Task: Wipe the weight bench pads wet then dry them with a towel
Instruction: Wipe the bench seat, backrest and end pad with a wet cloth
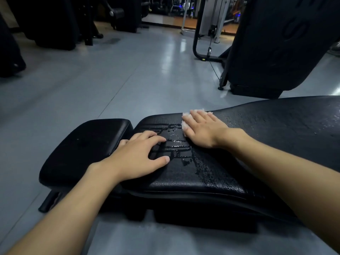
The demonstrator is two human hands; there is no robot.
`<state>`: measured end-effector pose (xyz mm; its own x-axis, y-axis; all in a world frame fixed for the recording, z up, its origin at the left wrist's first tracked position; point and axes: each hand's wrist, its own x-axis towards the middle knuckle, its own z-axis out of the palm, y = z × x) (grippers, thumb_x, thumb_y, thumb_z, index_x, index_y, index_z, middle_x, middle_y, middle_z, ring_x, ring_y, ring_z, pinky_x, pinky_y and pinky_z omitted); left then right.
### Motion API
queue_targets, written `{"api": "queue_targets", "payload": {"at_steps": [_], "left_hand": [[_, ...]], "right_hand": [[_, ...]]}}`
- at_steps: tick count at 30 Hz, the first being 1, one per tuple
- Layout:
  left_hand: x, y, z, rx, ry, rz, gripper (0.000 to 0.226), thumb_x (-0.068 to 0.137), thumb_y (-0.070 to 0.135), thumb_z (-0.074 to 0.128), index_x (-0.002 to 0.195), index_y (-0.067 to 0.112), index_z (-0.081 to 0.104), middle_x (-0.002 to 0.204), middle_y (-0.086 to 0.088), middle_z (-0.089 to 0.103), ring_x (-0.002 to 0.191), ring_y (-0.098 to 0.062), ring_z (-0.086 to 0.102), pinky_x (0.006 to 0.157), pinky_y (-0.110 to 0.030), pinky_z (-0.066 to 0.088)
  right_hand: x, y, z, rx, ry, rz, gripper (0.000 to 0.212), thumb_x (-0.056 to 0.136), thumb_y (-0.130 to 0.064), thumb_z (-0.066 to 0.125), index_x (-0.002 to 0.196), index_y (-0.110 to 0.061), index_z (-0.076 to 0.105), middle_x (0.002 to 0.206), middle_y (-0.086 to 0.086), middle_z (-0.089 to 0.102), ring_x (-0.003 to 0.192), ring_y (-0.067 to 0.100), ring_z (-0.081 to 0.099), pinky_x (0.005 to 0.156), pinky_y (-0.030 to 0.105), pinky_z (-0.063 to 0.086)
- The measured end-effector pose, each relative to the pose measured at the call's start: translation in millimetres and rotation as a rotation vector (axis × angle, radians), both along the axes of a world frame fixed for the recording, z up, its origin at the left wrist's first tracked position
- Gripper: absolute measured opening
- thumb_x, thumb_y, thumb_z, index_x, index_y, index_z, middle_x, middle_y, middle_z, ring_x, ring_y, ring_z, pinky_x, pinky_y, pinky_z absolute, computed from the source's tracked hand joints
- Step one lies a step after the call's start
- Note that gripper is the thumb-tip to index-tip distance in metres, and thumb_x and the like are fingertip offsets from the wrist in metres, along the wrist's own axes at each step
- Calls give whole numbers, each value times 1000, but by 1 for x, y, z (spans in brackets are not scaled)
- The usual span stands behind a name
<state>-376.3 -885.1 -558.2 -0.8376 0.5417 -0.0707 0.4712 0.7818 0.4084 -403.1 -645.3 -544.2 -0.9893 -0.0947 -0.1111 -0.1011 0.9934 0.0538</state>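
Note:
A black weight bench lies across the lower half of the view. Its long back pad [257, 137] glistens with wet streaks near the middle. A smaller seat pad [86, 142] sits to its left. My right hand [202, 128] lies flat with straight fingers on a white wet cloth [184, 124], pressing it onto the back pad; only the cloth's edges show past my fingers. My left hand [139, 155] rests on the back pad's left end with fingers spread, some reaching toward the gap between the pads.
Grey gym floor [110, 74] stretches beyond the bench. A large black machine [276, 48] stands at the back right, with a cable station frame [202, 34] beside it. Dark equipment [55, 21] lines the back left.

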Motion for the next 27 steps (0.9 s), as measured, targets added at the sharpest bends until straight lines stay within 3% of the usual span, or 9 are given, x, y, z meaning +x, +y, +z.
{"api": "queue_targets", "payload": {"at_steps": [8,14,19,27], "left_hand": [[-3,3,1,18,9,24,70,74,74,39,138,46,44,146,23,34,139,-5,27,111,-46,28],[-5,0,-2,40,24,17,74,70,80,40,136,47,47,143,25,37,136,-3,30,110,-46,29],[-8,-4,-3,90,30,19,81,63,85,36,133,47,50,139,28,38,132,2,30,108,-41,25],[-10,-8,-5,88,41,19,67,75,76,51,135,45,49,143,24,37,137,0,28,113,-41,23]], "right_hand": [[83,-19,3,34,10,142,73,91,-55,-4,156,-27,12,165,3,12,153,21,0,124,45,4],[144,-23,-2,29,93,241,62,98,-50,26,153,-22,33,160,7,34,151,27,21,122,46,16],[146,-19,-7,40,93,264,58,101,-52,24,153,-28,35,160,6,33,150,25,24,120,42,13],[83,-21,2,25,-8,179,73,90,-61,-1,157,-36,11,168,0,5,154,17,-1,124,38,-2]]}}
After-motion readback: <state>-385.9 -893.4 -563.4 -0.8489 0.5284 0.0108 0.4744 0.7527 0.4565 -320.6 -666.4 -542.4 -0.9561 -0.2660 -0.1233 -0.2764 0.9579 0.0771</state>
